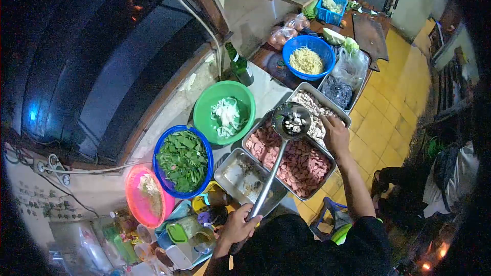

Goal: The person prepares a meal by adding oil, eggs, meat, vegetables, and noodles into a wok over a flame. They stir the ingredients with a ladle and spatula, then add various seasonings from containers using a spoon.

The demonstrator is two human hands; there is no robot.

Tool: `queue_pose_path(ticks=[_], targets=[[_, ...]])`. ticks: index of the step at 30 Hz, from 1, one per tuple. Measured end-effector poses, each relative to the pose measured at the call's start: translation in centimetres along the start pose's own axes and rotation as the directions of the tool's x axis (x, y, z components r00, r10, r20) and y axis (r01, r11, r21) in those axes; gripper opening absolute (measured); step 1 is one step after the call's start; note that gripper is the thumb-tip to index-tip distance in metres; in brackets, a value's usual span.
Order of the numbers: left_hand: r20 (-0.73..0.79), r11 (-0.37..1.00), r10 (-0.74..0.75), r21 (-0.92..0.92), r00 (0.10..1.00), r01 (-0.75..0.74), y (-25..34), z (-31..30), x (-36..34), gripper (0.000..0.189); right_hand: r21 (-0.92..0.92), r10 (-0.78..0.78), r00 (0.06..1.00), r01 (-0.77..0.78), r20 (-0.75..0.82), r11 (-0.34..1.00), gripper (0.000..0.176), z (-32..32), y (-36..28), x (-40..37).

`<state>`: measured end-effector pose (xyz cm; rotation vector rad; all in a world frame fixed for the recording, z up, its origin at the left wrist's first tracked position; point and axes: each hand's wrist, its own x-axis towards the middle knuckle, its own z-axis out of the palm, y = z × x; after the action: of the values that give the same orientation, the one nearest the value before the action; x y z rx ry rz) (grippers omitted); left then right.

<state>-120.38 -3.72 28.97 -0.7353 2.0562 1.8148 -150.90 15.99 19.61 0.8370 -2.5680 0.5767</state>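
Note:
My left hand [240, 226] is wrapped round the long handle of a metal ladle [276, 168]. The ladle's round dark bowl hangs over two metal trays and holds some small white chopped pieces [295, 122]. One tray has white chopped pieces [313, 106] in it. The other holds pink sliced sausage [292, 166]. At the near edge of the white pieces is my right hand [336, 135], its fingers curled down among them; the fingertips are partly hidden, so what they pinch does not show clearly.
Around stand a green basin [202, 103], a blue basin of chopped greens [184, 161], a pink basin [140, 209], a nearly bare metal tray [240, 174], a green bottle [239, 66] and a blue bowl of noodles [307, 64]. Jars and containers crowd the lower left.

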Motion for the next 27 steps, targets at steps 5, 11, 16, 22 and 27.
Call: queue_pose_path(ticks=[5,11,16,22,27], targets=[[0.022,0.997,-0.006,-0.075,1.0,0.008,-0.5,-0.2,-1.0,0.018,-0.044,0.184,0.983,-0.184,-0.006,0.982,0.039,-0.9,-0.5,-0.4],[-0.103,0.984,0.021,-0.176,0.994,-0.039,-3.9,-0.4,-6.1,0.025,-0.317,0.377,0.827,-0.256,0.418,0.913,0.021,3.2,2.9,-3.2],[-0.361,0.952,0.066,-0.256,0.93,-0.167,-6.8,1.9,-16.1,0.027,-0.218,0.041,0.988,-0.008,0.147,0.976,0.025,1.4,-2.5,-4.9],[-0.878,0.951,0.175,0.033,0.445,-0.309,-15.1,12.1,-29.2,0.039,0.588,-0.744,0.663,0.633,-0.077,0.504,0.035,-3.5,-24.6,-11.4],[-0.879,0.766,-0.425,-0.477,0.216,-0.431,-15.7,21.7,-39.8,0.036,1.0,-0.972,-0.233,-0.016,0.01,0.014,0.017,-12.0,-40.1,-30.5]])
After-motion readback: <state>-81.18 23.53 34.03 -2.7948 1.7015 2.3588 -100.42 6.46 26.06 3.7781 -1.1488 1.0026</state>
